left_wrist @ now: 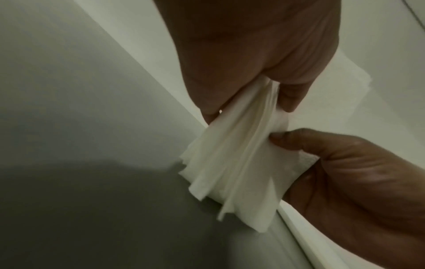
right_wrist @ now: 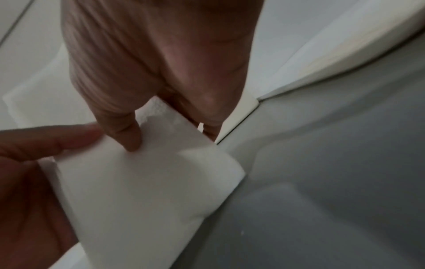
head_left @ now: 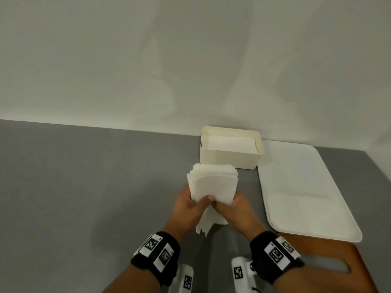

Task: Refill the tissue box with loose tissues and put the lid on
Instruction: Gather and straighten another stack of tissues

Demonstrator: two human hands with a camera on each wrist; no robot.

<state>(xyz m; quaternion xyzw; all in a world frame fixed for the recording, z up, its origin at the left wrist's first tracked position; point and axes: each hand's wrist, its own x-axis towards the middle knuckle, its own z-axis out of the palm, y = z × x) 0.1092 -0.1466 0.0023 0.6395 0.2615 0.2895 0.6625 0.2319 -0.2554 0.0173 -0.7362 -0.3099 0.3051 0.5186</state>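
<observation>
1. The left hand (head_left: 187, 205) and right hand (head_left: 231, 208) together clasp a white stack of loose paper tissues (head_left: 213, 183), fingers curled around it, above the grey table (head_left: 84, 187).
2. The open cream rectangular plastic tissue box (head_left: 228, 158), tissues inside, stands at twelve o'clock of the stack.
3. A flat white tray (head_left: 304, 191) lies at three o'clock.

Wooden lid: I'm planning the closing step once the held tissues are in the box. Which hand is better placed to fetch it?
Probably the right hand: the wooden lid lies on its side, under the white tray. Both hands now grip the tissues.

open tissue box (head_left: 229, 158) ahead, tray (head_left: 306, 187) right, table (head_left: 84, 187) left bare
</observation>
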